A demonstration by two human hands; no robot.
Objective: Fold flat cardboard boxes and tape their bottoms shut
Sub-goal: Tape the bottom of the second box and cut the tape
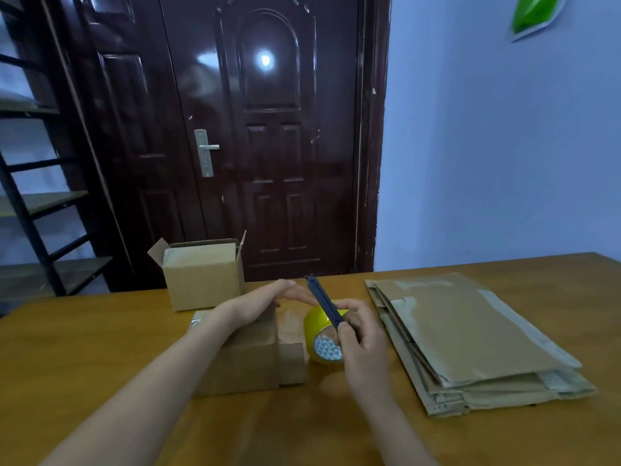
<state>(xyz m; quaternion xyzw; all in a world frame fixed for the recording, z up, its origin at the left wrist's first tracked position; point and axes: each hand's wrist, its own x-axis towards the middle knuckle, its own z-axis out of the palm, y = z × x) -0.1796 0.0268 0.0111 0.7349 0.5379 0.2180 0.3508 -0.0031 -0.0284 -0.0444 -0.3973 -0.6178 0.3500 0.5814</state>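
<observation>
A folded cardboard box is seen lying near the middle of the wooden table, its taped side turned upward. The left hand is laid flat across the top of this box, fingers straight and pressed together, pointing toward the right. A dark blue utility knife is gripped in the right hand, the fingers curled round its lower end while its tip is angled up and away, above the box's far right edge. A roll of yellowish packing tape is stood on its edge just beside the box, on its right, and is partly hidden behind the right hand; whether the roll is touched by that hand cannot be told, since the area is blurred. A second box, already set up with its top flaps open, is placed behind the first, near the table's far edge. A stack of flat cardboard boxes is laid well to the right on the table. A dark glossy door is seen behind the table, and black shelving at the left.
</observation>
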